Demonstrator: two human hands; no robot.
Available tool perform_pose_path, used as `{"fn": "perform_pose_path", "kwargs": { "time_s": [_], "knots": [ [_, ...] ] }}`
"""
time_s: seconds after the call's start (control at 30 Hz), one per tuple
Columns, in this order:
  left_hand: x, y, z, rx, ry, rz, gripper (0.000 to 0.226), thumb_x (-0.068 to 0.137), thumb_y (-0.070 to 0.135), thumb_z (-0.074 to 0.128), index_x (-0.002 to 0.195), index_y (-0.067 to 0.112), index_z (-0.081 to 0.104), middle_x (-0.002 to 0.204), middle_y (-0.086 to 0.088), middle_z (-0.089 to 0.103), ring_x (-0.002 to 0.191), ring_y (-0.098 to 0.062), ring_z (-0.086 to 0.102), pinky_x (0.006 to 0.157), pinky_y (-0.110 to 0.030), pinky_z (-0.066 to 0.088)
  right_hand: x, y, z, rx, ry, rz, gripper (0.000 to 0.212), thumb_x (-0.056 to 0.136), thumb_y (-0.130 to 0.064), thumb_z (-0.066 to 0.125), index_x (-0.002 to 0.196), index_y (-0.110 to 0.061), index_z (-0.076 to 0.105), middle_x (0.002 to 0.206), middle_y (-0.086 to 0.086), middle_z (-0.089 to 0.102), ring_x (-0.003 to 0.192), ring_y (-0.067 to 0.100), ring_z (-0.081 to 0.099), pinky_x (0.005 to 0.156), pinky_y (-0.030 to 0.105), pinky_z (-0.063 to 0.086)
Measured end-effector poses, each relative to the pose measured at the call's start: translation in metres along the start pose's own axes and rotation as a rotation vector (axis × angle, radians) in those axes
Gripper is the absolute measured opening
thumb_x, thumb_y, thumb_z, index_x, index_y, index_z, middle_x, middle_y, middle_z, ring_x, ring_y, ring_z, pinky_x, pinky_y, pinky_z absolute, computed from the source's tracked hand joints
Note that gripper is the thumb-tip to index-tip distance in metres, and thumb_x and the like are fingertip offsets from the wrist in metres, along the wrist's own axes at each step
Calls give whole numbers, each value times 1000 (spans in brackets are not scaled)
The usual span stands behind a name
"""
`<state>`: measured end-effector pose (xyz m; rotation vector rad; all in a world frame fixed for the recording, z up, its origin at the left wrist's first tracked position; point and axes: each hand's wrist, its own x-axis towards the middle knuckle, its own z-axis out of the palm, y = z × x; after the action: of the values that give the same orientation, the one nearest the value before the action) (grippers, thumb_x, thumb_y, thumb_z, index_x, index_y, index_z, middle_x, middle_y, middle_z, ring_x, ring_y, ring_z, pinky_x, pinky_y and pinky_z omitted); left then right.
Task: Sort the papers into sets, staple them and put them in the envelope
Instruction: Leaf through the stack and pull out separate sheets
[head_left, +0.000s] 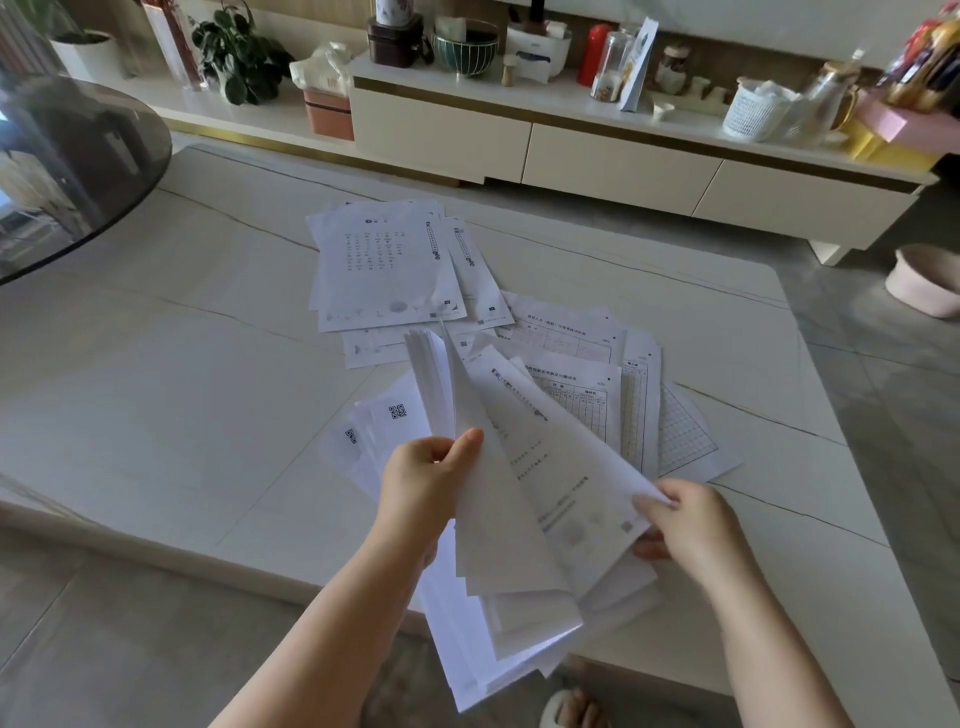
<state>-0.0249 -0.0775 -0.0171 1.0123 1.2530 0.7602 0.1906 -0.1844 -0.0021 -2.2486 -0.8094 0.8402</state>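
In the lower middle of the frame the left hand (423, 480) holds a thick stack of papers (498, 613), thumb on top. The right hand (685, 522) pinches the corner of one sheet (550, 467) lifted from the stack. Behind them, in the centre, more printed papers (384, 265) lie spread on the white table (156, 395).

Loose sheets (387, 265) are lying on the table (156, 405); behind the table a cabinet (613, 156) is standing, and a glass tabletop (67, 156) is sitting at its left.

Left grip (423, 480), right grip (685, 519) both pinching
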Motion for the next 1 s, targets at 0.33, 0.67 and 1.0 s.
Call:
{"fn": "perform_pose_path", "kwargs": {
  "time_s": [0.33, 0.67, 1.0],
  "knots": [
    [1, 13, -6, -15, 12, 26, 28, 87, 32, 66, 72, 11, 54, 70, -7, 44, 63, -20, 40, 61, -31, 35, 0, 14, -22, 550, 347, 48, 12, 91, -4, 56, 84, -4, 65, 71, 7, 63, 46, 11, 60, 45, 20, 52],
    [0, 27, -51, 5, 84, 70, 39, 86, 25, 68, 57, 9, 47, 59, -6, 41, 53, -19, 37, 54, -27, 36, 9, -12, -20, 800, 258, 98, 17, 92, 2, 53, 77, -3, 59, 73, 13, 61, 42, 8, 61, 42, 19, 51],
    [5, 24, -74, -86, 151, 33, 47, 79, 25, 73, 56, 17, 33, 64, -7, 27, 59, -18, 24, 54, -30, 15, 58, -118, 52, 861, 69, -21, 12, 94, 3, 49, 87, 3, 59, 83, 15, 63, 70, 28, 62, 48, 23, 56]
  ]
}}
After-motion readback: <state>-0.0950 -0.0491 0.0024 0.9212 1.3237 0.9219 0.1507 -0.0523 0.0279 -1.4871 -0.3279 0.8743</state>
